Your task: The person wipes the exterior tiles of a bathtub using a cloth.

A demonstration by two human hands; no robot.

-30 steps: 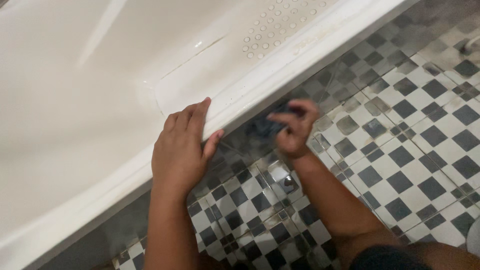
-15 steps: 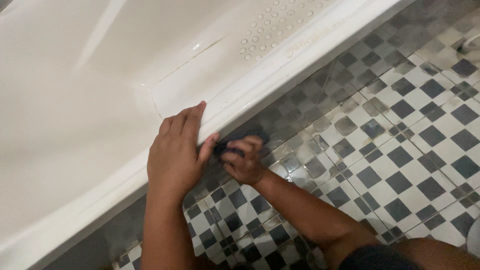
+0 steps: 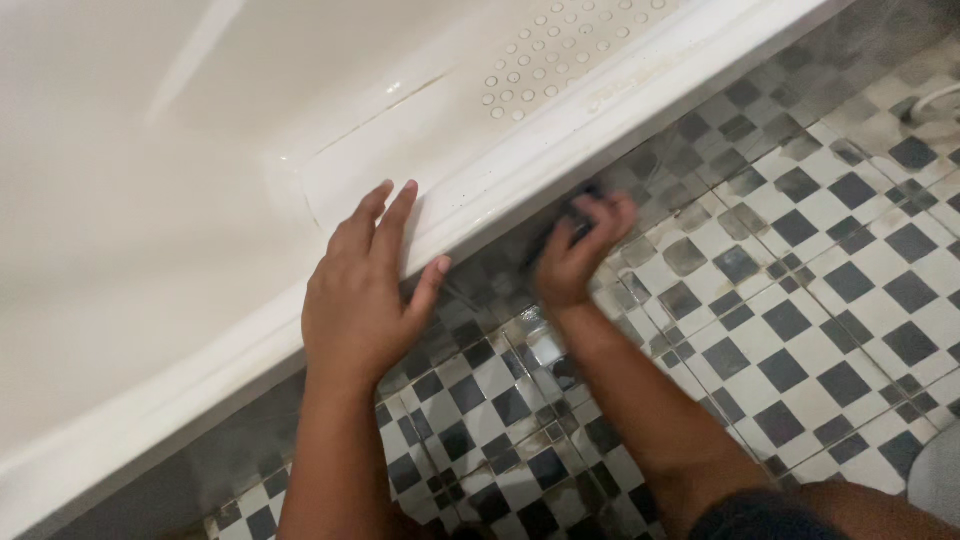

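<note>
The left hand [image 3: 365, 300] lies flat on the rim of the white bathtub [image 3: 150, 200], fingers spread over the edge and thumb hooked against the outer lip, holding nothing; it looks like a brace, taking the person's weight as they lean low. The right hand [image 3: 580, 255] is down beside the tub, its grip curled narrow around a small dark thing, probably a scrubbing pad or sponge [image 3: 580, 205], though most of it is hidden by the fingers and blurred. That pad is pressed just under the overhang of the rim, where the tub's side meets the checkered tile floor [image 3: 800, 300], so the hand is turned knuckles-out to fit into the shaded gap. The tiles there look wet and streaked. Inside the tub a patch of raised anti-slip dots [image 3: 560, 50] shows near the far end, well apart from both hands.
</note>
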